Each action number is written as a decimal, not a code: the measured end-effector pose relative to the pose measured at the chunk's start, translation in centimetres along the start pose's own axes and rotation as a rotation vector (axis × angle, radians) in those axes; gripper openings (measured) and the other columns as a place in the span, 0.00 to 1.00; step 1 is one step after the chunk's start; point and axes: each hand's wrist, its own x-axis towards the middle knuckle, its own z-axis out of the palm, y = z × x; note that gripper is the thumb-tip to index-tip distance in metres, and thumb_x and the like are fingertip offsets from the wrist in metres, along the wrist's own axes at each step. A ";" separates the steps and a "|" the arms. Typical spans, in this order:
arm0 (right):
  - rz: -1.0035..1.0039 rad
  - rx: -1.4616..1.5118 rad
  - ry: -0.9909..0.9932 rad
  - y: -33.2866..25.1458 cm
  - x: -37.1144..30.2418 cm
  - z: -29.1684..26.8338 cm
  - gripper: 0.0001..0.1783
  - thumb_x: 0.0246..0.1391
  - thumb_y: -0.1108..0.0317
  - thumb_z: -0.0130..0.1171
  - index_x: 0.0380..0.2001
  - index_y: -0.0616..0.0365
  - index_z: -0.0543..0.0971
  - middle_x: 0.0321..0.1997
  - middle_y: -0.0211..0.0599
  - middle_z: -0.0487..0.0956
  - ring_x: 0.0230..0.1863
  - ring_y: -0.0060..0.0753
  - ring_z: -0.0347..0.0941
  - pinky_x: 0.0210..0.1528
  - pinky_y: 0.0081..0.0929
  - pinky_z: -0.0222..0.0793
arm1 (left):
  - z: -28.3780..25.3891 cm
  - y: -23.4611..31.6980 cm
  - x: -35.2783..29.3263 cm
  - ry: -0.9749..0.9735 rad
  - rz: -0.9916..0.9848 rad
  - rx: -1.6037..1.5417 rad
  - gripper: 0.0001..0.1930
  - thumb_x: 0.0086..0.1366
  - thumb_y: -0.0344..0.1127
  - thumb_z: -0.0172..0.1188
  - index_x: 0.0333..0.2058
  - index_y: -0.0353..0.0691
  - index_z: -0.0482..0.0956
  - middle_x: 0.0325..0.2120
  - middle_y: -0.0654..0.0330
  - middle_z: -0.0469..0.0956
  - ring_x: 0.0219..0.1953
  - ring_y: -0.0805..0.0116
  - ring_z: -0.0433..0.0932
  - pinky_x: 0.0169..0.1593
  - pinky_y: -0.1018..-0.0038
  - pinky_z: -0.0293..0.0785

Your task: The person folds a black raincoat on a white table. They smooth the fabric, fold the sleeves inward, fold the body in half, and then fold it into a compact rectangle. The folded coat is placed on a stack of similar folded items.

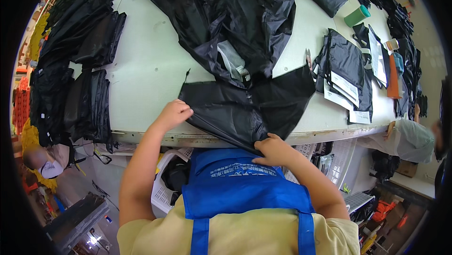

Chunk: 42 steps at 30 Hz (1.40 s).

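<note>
A shiny black jacket [221, 10] lies spread on the pale table. Its grey mesh lining and a pale label show at the neck opening. Toward me a wide flap that looks like its hood [221, 104] is laid out flat, with a short cord at its left corner. My left hand [175, 113] is closed on the hood's left edge. At the table's front edge, my right hand [272, 150] grips the near edge of the hood, fingers partly bent under and hidden.
Folded black garments [92, 99] are stacked at the left. Right of the jacket lie small snips [308, 59], black packets with white papers [346, 59], and a green cylinder [357, 16]. A white plastic basket [162, 189] stands below the table edge. Other people are at both sides.
</note>
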 end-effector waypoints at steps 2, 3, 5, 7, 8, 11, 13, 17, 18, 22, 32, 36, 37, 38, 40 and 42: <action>0.124 -0.053 -0.148 1.2 2.1 2.3 0.18 0.58 0.52 0.53 0.36 0.58 0.75 0.29 0.49 0.79 0.39 0.52 0.77 0.54 0.53 0.66 | 1.2 1.2 0.0 -0.011 -0.110 0.335 0.14 0.50 0.40 0.64 0.14 0.40 0.74 0.27 0.60 0.75 0.40 0.56 0.70 0.42 0.63 0.69; 0.083 0.036 -0.006 2.1 2.8 2.9 0.21 0.62 0.49 0.46 0.37 0.58 0.75 0.27 0.50 0.79 0.38 0.56 0.77 0.46 0.49 0.71 | 2.0 0.6 -0.1 0.110 -0.119 0.277 0.13 0.49 0.38 0.65 0.14 0.39 0.74 0.31 0.58 0.74 0.42 0.55 0.69 0.44 0.62 0.69; 0.225 0.326 0.323 1.0 3.3 1.5 0.22 0.57 0.52 0.54 0.48 0.55 0.72 0.42 0.51 0.77 0.41 0.60 0.75 0.43 0.49 0.71 | 3.8 -0.6 -0.9 0.348 -0.121 0.236 0.09 0.49 0.34 0.67 0.19 0.39 0.75 0.38 0.55 0.72 0.44 0.55 0.68 0.47 0.62 0.69; 0.317 0.087 0.499 -0.4 4.4 1.2 0.40 0.44 0.46 0.64 0.59 0.51 0.65 0.58 0.51 0.67 0.55 0.59 0.66 0.55 0.54 0.62 | 5.0 -0.5 -1.8 0.589 -0.097 0.272 0.09 0.49 0.31 0.68 0.29 0.38 0.78 0.45 0.52 0.69 0.47 0.56 0.68 0.48 0.63 0.69; 0.290 -0.225 0.510 -0.6 4.9 1.4 0.52 0.36 0.43 0.70 0.64 0.49 0.61 0.66 0.50 0.59 0.64 0.59 0.58 0.62 0.58 0.54 | 5.7 -0.2 -2.1 0.656 -0.241 -0.042 0.14 0.50 0.32 0.68 0.35 0.38 0.75 0.47 0.53 0.68 0.49 0.57 0.68 0.48 0.64 0.69; 0.337 -0.221 0.356 0.2 6.2 3.9 0.64 0.24 0.35 0.72 0.65 0.52 0.61 0.73 0.51 0.46 0.73 0.62 0.35 0.68 0.65 0.32 | 7.5 0.8 -3.1 0.754 -0.538 -0.991 0.32 0.56 0.33 0.67 0.56 0.39 0.60 0.53 0.55 0.67 0.53 0.64 0.67 0.47 0.67 0.71; 0.268 -0.160 0.449 0.0 6.0 3.8 0.61 0.25 0.33 0.70 0.63 0.53 0.64 0.73 0.50 0.45 0.73 0.62 0.33 0.68 0.66 0.29 | 6.1 2.5 -3.6 0.569 -0.548 -1.327 0.30 0.57 0.31 0.66 0.56 0.40 0.62 0.50 0.56 0.69 0.50 0.65 0.70 0.47 0.66 0.71; 0.255 -0.176 0.416 -0.3 7.1 5.8 0.62 0.27 0.32 0.69 0.67 0.43 0.59 0.74 0.43 0.46 0.73 0.65 0.35 0.65 0.72 0.31 | 5.4 4.0 -3.8 0.442 -0.445 -1.331 0.24 0.57 0.25 0.62 0.53 0.37 0.67 0.45 0.59 0.76 0.45 0.67 0.76 0.51 0.68 0.72; 0.256 -0.176 0.441 -0.2 7.5 5.9 0.61 0.27 0.33 0.69 0.67 0.42 0.59 0.74 0.44 0.46 0.73 0.65 0.35 0.65 0.71 0.31 | 5.3 4.9 -3.6 0.425 -0.377 -1.254 0.24 0.57 0.25 0.62 0.53 0.36 0.69 0.45 0.59 0.76 0.45 0.67 0.76 0.52 0.69 0.72; 0.221 -0.163 0.492 -0.3 7.9 6.8 0.58 0.32 0.34 0.67 0.66 0.46 0.60 0.73 0.44 0.48 0.73 0.61 0.36 0.65 0.72 0.29 | 6.6 13.6 0.2 0.137 0.044 -0.476 0.32 0.54 0.30 0.65 0.57 0.33 0.65 0.46 0.50 0.76 0.47 0.65 0.77 0.52 0.70 0.71; 0.774 0.367 1.334 7.3 2.3 8.0 0.36 0.45 0.72 0.67 0.57 0.66 0.63 0.45 0.50 0.72 0.43 0.47 0.71 0.50 0.37 0.69 | 14.9 10.2 5.3 0.099 0.340 0.396 0.18 0.57 0.36 0.60 0.47 0.46 0.79 0.53 0.53 0.69 0.58 0.51 0.65 0.57 0.54 0.63; 0.543 1.691 1.289 8.1 2.0 3.9 0.34 0.48 0.75 0.64 0.57 0.68 0.63 0.49 0.46 0.74 0.45 0.40 0.75 0.49 0.31 0.73 | 14.9 10.2 4.2 -0.053 0.320 0.412 0.19 0.57 0.36 0.59 0.49 0.59 0.78 0.67 0.51 0.51 0.70 0.49 0.46 0.68 0.49 0.40; 0.475 1.857 1.166 8.6 1.6 3.6 0.26 0.49 0.76 0.62 0.53 0.66 0.69 0.48 0.46 0.77 0.45 0.39 0.77 0.50 0.31 0.74 | 14.7 9.8 4.1 -0.116 0.328 0.410 0.23 0.58 0.37 0.58 0.54 0.62 0.74 0.68 0.52 0.49 0.70 0.52 0.45 0.69 0.50 0.39; 0.427 1.914 1.144 8.6 1.4 3.7 0.23 0.50 0.76 0.61 0.51 0.67 0.71 0.47 0.46 0.78 0.46 0.39 0.77 0.50 0.32 0.74 | 14.6 9.5 4.0 -0.134 0.345 0.438 0.30 0.58 0.38 0.59 0.60 0.58 0.66 0.68 0.54 0.50 0.70 0.57 0.47 0.70 0.53 0.39; 0.328 2.018 1.094 8.7 1.2 3.9 0.17 0.53 0.76 0.57 0.47 0.67 0.74 0.46 0.48 0.79 0.46 0.40 0.78 0.51 0.34 0.74 | 14.1 9.6 4.2 -0.142 0.304 0.373 0.36 0.57 0.40 0.61 0.64 0.49 0.59 0.68 0.56 0.52 0.70 0.60 0.49 0.70 0.57 0.40; 0.181 1.967 1.096 7.7 1.1 4.3 0.16 0.55 0.77 0.53 0.48 0.66 0.74 0.48 0.45 0.79 0.48 0.39 0.77 0.53 0.32 0.73 | 13.9 9.6 4.4 -0.133 0.325 0.422 0.40 0.56 0.41 0.62 0.65 0.42 0.55 0.67 0.57 0.54 0.70 0.62 0.50 0.71 0.61 0.39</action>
